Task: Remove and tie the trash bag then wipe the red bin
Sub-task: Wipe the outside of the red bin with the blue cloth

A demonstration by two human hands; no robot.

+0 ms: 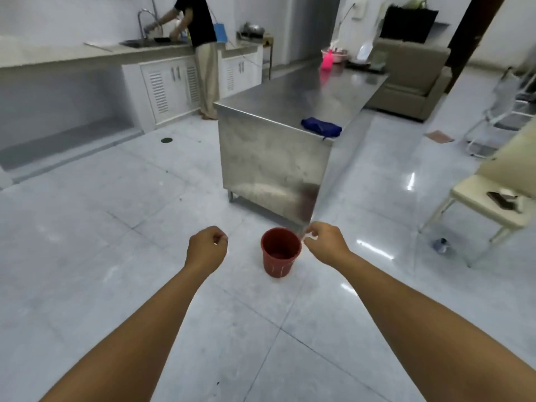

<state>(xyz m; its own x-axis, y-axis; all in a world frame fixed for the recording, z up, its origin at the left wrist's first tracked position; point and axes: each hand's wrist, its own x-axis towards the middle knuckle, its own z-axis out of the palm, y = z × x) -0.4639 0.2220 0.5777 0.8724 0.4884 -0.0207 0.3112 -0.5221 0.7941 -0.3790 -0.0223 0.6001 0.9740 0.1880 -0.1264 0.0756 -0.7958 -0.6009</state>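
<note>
A small red bin [280,253] stands upright on the tiled floor, with pale streaks down its front. My two arms reach out above it. My right hand [326,245] is closed just right of the bin's rim and pinches a thin clear edge of the trash bag [307,237]. My left hand [207,248] is closed to the left of the bin, apart from it, with a small pale bit of plastic showing at its fingertips. The rest of the bag is too transparent to make out. A folded blue cloth [320,127] lies on the near end of the steel table.
The steel table [269,163] stands right behind the bin. A cream chair [490,210] with a dark object on its seat is at the right. A person [200,53] stands at the sink counter at the back left. Open tiled floor lies to the left.
</note>
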